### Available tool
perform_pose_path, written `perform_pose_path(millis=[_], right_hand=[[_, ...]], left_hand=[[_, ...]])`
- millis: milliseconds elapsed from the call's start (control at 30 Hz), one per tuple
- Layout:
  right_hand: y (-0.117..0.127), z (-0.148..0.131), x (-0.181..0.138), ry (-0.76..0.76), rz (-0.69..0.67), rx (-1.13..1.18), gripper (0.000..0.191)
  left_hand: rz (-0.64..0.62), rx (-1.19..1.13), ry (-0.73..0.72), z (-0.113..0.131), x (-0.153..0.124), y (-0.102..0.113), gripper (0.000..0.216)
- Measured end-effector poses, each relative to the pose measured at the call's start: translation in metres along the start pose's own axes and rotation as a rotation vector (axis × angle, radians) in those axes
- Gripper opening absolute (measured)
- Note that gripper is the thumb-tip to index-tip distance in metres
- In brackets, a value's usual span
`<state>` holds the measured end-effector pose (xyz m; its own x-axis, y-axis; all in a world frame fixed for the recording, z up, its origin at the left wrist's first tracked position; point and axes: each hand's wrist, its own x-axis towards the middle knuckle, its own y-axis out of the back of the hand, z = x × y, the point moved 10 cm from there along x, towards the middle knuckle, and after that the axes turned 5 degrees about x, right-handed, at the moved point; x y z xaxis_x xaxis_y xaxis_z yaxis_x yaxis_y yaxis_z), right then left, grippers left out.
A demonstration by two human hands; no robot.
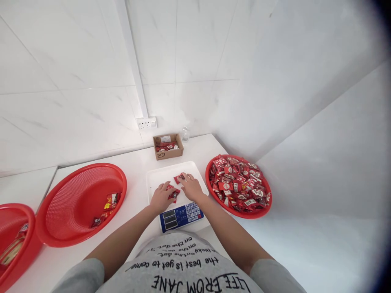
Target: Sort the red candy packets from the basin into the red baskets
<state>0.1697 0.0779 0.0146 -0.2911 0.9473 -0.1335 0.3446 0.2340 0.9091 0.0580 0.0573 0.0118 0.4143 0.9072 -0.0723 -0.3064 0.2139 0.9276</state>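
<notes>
Some red packets (pixel 174 196) on the scale (pixel 157 175): left hand (pixel 161 197), half-curled, touches the nearer; right hand (pixel 191 187), likewise, the farther; whether gripping, can't tell.

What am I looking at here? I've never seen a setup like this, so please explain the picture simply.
There's no machine: these are a person's bare left hand and right hand. The single picture comes from a camera on their head, looking forward and down. The left hand touches a small red packet, the right another small red packet; I can't tell whether either is lifted. Beneath them is a white-trayed electronic scale on a white table. To the right, a round red plastic basket is full of packets; to the left, a wide red mesh basket holds a few. Behind the scale sits an open brown cardboard box.
</notes>
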Motion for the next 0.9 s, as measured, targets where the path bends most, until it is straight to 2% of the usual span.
perform_pose_path(millis=[100, 300, 500, 633, 767, 900], right_hand=[[-0.009, 0.001, 0.006, 0.002, -0.072, -0.045, 0.051], [-0.004, -0.005, -0.008, -0.026, 0.019, -0.009, 0.045], [-0.01, -0.01, -0.022, -0.025, -0.006, 0.007, 0.046], [-0.008, -0.02, -0.034, 0.068, 0.057, 0.038, 0.043], [-0.016, -0.029, -0.043, 0.145, 0.029, 0.021, 0.035], [-0.018, -0.02, -0.043, 0.064, 0.039, 0.006, 0.029]], left_hand=[[-0.008, 0.013, -0.019, 0.0, 0.001, -0.003, 0.042], [0.019, -0.004, 0.043, -0.014, -0.002, -0.001, 0.048], [-0.045, -0.005, -0.04, -0.005, -0.002, -0.008, 0.043], [-0.01, -0.021, -0.058, -0.006, 0.0, -0.009, 0.046], [0.019, -0.022, -0.026, -0.013, 0.005, -0.004, 0.041], [0.033, 0.005, 0.022, -0.014, 0.007, 0.005, 0.036]])
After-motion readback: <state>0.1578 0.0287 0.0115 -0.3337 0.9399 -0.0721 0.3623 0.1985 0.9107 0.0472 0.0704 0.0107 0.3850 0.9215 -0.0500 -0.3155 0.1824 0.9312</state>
